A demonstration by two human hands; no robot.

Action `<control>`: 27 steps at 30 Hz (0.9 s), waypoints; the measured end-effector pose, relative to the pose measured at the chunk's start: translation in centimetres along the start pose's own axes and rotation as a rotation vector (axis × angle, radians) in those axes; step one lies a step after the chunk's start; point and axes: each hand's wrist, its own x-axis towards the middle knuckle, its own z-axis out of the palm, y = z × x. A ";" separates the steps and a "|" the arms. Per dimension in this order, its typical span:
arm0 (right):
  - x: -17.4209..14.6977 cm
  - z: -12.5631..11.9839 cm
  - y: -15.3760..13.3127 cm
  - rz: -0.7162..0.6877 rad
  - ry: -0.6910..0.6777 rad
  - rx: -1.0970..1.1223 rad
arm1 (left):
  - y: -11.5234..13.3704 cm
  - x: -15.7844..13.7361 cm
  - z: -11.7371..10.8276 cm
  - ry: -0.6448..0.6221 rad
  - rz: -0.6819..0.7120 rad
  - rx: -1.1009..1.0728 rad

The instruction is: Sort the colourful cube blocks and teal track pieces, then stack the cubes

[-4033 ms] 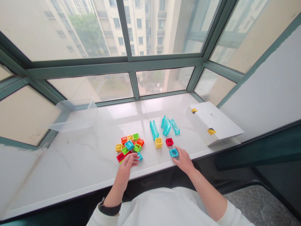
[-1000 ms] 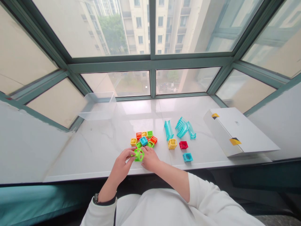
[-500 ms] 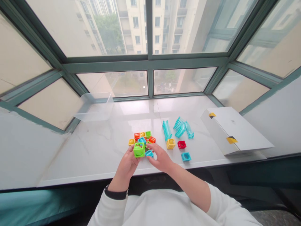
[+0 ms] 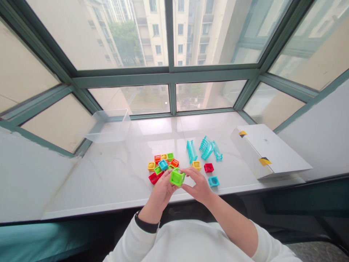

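A bright green hollow cube block point(image 4: 177, 177) is held above the counter's front edge, tilted. My left hand point(image 4: 161, 191) is closed around its left and lower side. From the right, my right hand point(image 4: 200, 186) has its thumb and forefinger at the cube's right edge, gripping it. Just behind my left hand lies a loose pile of blocks, with a blue block point(image 4: 163, 165), a yellow block point(image 4: 151, 166) and a red block point(image 4: 153, 178) among them. Beyond my right hand sit another yellow block point(image 4: 196, 165), a dark red block point(image 4: 209, 167) and a blue block point(image 4: 214, 181).
Clear turquoise track pieces point(image 4: 206, 148) lie behind the right-hand blocks. A transparent plastic bin point(image 4: 109, 127) stands at the back left. At the right is a white box point(image 4: 272, 151) with yellow-black tabs. Windows rise behind the white counter point(image 4: 103, 182).
Both hands and the green cube have moved right, and the cube has turned. My right fingers have come to its edge. Red blocks at the pile's front left are now uncovered.
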 end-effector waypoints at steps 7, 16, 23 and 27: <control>-0.3 -1.5 0.1 -0.024 0.112 -0.144 | -0.7 -0.6 0.1 -0.065 0.205 0.328; -0.7 -1.9 -0.4 -0.074 0.087 -0.180 | -1.2 -0.9 0.7 -0.114 0.293 0.651; -0.7 -2.7 -0.3 -0.004 0.076 -0.103 | -1.8 -0.2 0.2 -0.109 0.291 0.593; -0.9 -3.1 0.2 0.032 0.006 -0.051 | -2.2 0.0 0.2 -0.129 0.281 0.577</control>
